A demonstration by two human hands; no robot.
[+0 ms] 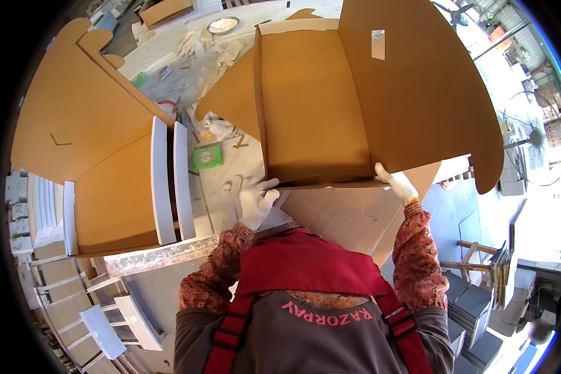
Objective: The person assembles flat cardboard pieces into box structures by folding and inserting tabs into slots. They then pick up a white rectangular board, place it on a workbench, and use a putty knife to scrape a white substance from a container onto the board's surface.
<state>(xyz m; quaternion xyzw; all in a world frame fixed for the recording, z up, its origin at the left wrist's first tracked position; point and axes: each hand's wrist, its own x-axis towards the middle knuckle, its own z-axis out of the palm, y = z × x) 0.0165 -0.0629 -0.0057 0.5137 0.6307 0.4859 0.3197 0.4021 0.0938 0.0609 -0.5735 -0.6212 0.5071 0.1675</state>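
A brown cardboard box [315, 103] stands unfolded in front of me, its floor bare and its large lid panel [411, 93] raised on the right. A side flap [234, 93] with a curved end sticks out to the left. My right hand [397, 185], in a white glove, grips the near right corner with the thumb over the top edge and the fingers hidden behind the wall. At the near left corner my gloved left hand [253, 201] is open, its fingers spread and one fingertip at the box edge.
Another open box [115, 206] with white edge strips stands at the left. A green packet [207, 157], loose gloves [217, 126] and a round metal-rimmed dish [223, 25] lie on the table. Flat cardboard [349, 209] lies below the box. A wooden stool [470, 258] stands at the right.
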